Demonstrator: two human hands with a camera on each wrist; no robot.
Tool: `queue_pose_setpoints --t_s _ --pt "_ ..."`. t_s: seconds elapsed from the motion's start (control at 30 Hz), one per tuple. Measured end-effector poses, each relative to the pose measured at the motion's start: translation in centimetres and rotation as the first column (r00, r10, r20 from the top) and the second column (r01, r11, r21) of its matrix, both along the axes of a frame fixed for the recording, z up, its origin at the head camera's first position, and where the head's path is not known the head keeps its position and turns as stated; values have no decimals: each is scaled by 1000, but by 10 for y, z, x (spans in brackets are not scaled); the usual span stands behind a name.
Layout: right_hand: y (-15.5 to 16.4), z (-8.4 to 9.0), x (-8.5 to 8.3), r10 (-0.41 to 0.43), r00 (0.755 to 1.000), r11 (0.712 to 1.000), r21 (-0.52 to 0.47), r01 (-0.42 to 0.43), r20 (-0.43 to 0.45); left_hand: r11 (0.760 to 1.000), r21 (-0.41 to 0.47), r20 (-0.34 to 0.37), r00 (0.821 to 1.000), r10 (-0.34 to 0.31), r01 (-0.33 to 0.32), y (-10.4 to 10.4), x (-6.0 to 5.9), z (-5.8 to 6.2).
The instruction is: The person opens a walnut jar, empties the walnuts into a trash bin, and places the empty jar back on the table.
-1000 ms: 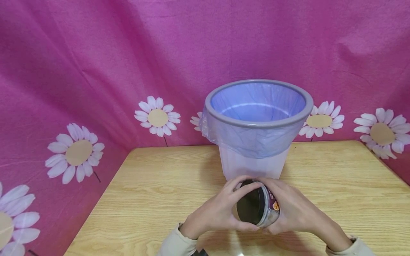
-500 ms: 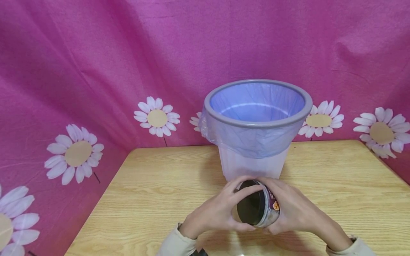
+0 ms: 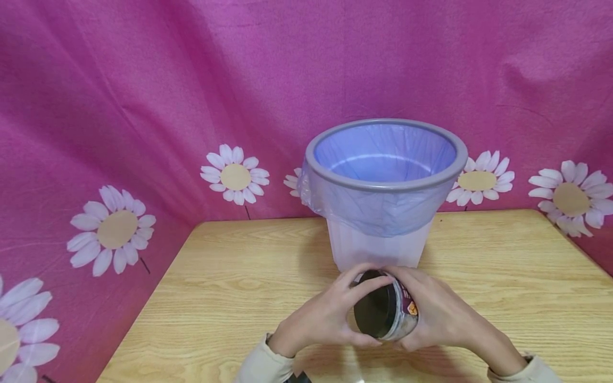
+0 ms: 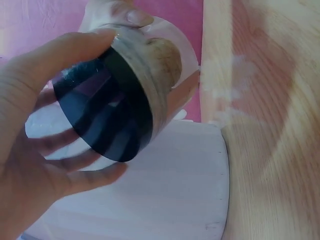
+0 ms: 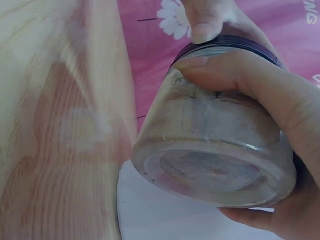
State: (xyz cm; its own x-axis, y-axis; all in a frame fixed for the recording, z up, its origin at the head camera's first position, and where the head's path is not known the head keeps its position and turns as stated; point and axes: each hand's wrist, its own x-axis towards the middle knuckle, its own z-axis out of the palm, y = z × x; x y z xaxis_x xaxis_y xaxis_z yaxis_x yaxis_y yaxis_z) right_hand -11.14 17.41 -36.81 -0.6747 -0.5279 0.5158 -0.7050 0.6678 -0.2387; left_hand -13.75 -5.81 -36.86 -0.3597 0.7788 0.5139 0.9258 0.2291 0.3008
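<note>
You are holding a jar (image 3: 389, 313) on its side just above the wooden table (image 3: 230, 287), close to your body and right in front of the bin (image 3: 383, 213). Its black lid (image 3: 375, 311) is facing left, and its clear base (image 5: 212, 172) is pointing right, showing plainly in the right wrist view. A label with dark red and orange is wrapping the jar's wall.

Your left hand (image 3: 325, 319) is grasping the lid, with fingers (image 4: 75, 150) curling round its rim and the thumb lying over the top edge. Your right hand (image 3: 442, 314) is gripping the jar's body, the fingers wrapping over its upper side and the thumb sitting beneath.

Behind your hands, the bin is standing upright on the table, its pale wall touching nothing but the tabletop. A bluish bag (image 3: 373, 207) is lining it and folding over the grey rim (image 3: 311, 159). Pink cloth (image 3: 143, 96) printed with white daisies (image 3: 234, 174) is hanging behind and to the left of the table.
</note>
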Motion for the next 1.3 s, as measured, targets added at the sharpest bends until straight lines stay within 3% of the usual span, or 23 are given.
queue_pose_setpoints --t_s 0.17,0.33,0.53,0.63,0.73,0.83,0.9,0.93,1.03,1.13,1.2,1.3 --pt "-1 -1 0 2 1000 1000 6 -2 10 999 0 84 995 54 -54 0 2 0" --pt "-1 -1 0 -4 1000 1000 8 4 -1 995 -13 117 988 101 -100 -1 4 1" --pt "0 -1 0 -9 1000 1000 4 9 11 1000 -14 61 998 14 -13 1 1 0" --pt "0 -1 0 -9 1000 1000 4 9 13 1000 -2 84 996 19 -19 2 1 0" --pt "0 -1 0 -10 1000 1000 6 10 0 994 -14 157 982 110 -109 2 5 1" --pt "-1 -1 0 -8 1000 1000 7 8 8 978 -59 242 947 210 -202 1 9 2" --pt "-2 -1 0 -6 1000 1000 6 6 19 967 -95 270 929 255 -238 0 10 2" --pt "-2 -2 -1 -5 1000 1000 5 5 23 965 -106 268 928 260 -240 0 10 2" --pt "-1 -2 -1 -9 1000 1000 6 8 26 974 -115 197 957 213 -193 0 7 1" --pt "0 -2 -1 -15 1000 1000 7 15 22 994 -76 117 989 88 -80 0 4 1" --pt "0 -2 -1 -18 1000 1000 8 18 25 998 -53 81 996 30 -26 0 2 0" --pt "0 -2 -1 -15 1000 1000 10 15 25 999 -29 85 996 23 -21 0 2 0"
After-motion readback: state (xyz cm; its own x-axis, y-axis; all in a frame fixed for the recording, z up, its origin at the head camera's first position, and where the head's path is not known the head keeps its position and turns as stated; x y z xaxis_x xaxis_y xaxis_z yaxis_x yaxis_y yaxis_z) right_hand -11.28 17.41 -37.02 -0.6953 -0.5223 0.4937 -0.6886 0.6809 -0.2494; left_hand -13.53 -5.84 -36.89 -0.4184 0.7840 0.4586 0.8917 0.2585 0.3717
